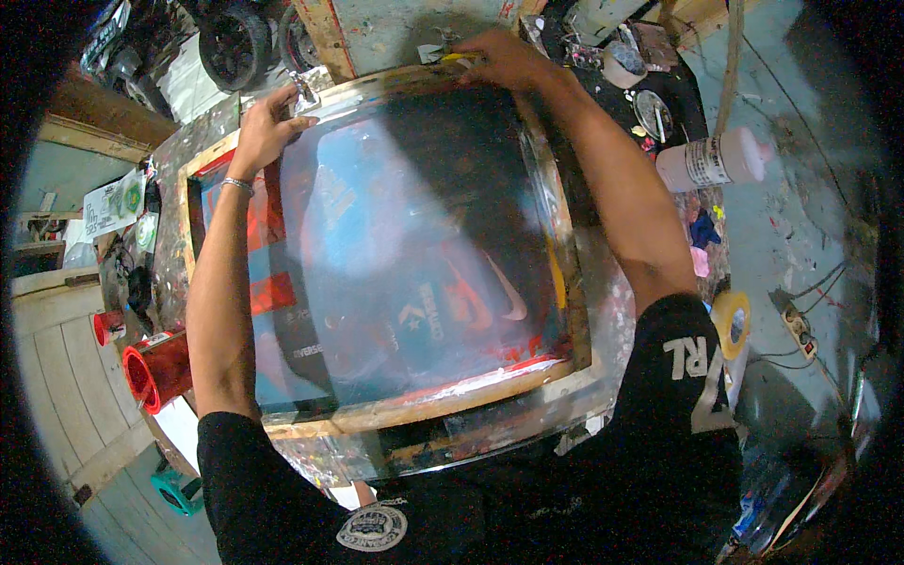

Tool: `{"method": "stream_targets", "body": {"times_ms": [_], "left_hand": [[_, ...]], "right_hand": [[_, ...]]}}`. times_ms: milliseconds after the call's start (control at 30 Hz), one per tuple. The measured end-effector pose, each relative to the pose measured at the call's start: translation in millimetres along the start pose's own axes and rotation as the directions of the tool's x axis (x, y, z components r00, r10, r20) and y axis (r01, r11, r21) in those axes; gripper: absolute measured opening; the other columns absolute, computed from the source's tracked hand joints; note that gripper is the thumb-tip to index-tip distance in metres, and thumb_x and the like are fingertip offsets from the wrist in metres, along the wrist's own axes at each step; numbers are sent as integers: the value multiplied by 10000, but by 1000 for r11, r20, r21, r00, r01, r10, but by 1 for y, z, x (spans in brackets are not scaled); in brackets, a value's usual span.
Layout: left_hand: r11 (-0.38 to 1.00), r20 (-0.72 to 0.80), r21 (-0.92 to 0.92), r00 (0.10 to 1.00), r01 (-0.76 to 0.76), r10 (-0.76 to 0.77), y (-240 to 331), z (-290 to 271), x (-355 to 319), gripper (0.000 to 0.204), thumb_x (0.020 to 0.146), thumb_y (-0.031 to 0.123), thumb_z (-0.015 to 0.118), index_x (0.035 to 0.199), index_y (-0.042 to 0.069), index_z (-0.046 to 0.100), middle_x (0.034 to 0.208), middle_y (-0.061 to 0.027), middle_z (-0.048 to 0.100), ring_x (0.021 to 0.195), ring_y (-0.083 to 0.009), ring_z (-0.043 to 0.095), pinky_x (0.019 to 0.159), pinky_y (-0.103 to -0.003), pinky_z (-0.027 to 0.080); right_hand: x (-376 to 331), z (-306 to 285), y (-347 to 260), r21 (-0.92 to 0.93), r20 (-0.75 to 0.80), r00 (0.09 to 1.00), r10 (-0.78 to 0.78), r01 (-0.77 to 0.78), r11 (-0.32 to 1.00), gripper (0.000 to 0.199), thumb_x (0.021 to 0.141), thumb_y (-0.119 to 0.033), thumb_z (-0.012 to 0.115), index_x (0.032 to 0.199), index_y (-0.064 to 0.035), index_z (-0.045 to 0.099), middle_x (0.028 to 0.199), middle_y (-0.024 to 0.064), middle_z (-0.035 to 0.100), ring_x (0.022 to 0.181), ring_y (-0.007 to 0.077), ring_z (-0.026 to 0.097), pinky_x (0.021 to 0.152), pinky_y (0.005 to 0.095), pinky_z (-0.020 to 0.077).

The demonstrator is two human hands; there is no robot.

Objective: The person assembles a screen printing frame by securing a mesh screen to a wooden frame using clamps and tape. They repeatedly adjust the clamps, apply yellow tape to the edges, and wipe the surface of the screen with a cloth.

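A large screen-printing frame [443,405] with wooden rails lies in front of me, its mesh showing pale logo shapes and lettering. My left hand [266,132] is closed on the far left part of its rim, thumb stretched along the rail. Beside those fingers sits a small metal clamp [305,91]. At the far right part of the rim, my right hand [501,60] is closed over the rail. A small yellow piece [459,56] shows at its fingertips; what it belongs to cannot be made out. Shadow from my right arm darkens the mesh.
Left of the frame stand red tubs [158,370]. On the right are a pinkish plastic bottle [711,160], a roll of yellowish tape [732,322] and a round lid [651,113]. A power strip [800,331] with cables lies farther right. Motorbike wheels [235,45] stand at the back.
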State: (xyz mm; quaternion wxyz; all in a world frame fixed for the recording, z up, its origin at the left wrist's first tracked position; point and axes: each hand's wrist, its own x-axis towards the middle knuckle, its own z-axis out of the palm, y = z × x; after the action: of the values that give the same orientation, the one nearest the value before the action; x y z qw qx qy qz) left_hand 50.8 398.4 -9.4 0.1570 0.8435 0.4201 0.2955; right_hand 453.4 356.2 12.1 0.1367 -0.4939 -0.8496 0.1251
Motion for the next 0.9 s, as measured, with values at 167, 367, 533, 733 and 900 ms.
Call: {"method": "stream_targets", "body": {"times_ms": [167, 367, 533, 733, 900], "left_hand": [[994, 146, 7, 983, 109, -109, 0, -4, 4, 535, 697, 296, 823, 1109, 11, 632, 898, -115, 667, 820, -222, 608, 799, -328, 477], [997, 76, -41, 995, 63, -60, -8, 2, -1, 567, 700, 283, 824, 1150, 7, 618, 956, -124, 674, 845, -220, 610, 812, -330, 476], [993, 132, 21, 984, 116, -118, 9, -6, -1, 621, 707, 287, 822, 1207, -10, 605, 1093, -174, 689, 1007, -264, 658, 897, -349, 483], [974, 165, 164, 969, 158, -185, 24, -16, 0, 741, 686, 306, 840, 1291, -13, 555, 1200, -229, 638, 1134, -354, 607, 957, -414, 472], [929, 20, 368, 999, -45, 40, 34, -32, -32, 836, 702, 287, 843, 1381, 7, 443, 1341, -240, 535, 1266, -395, 491, 1062, -408, 402]], "right_hand": [[0, -7, -16, -32, 64, 989, 135, -133, 991, 631, 758, -346, 774, 1308, -100, 586, 1201, 205, 629, 1151, 369, 577, 1002, 442, 440], [-2, -4, -29, -125, -20, 984, 179, -180, 976, 700, 761, -289, 767, 1362, -47, 503, 1333, 236, 529, 1242, 381, 502, 1066, 430, 394], [-34, -14, -50, -119, -255, 963, 88, -122, 985, 642, 781, -251, 745, 1341, -36, 515, 1356, 226, 507, 1262, 364, 491, 1097, 427, 368], [-129, -42, -132, -43, -465, 878, 111, -148, 988, 458, 801, -86, 663, 1246, -24, 571, 1329, 195, 524, 1247, 367, 495, 1085, 436, 375], [-253, -57, -205, -8, -456, 847, 273, -311, 950, 414, 800, -4, 646, 1210, -27, 590, 1320, 179, 549, 1245, 372, 506, 1053, 415, 415]]}}
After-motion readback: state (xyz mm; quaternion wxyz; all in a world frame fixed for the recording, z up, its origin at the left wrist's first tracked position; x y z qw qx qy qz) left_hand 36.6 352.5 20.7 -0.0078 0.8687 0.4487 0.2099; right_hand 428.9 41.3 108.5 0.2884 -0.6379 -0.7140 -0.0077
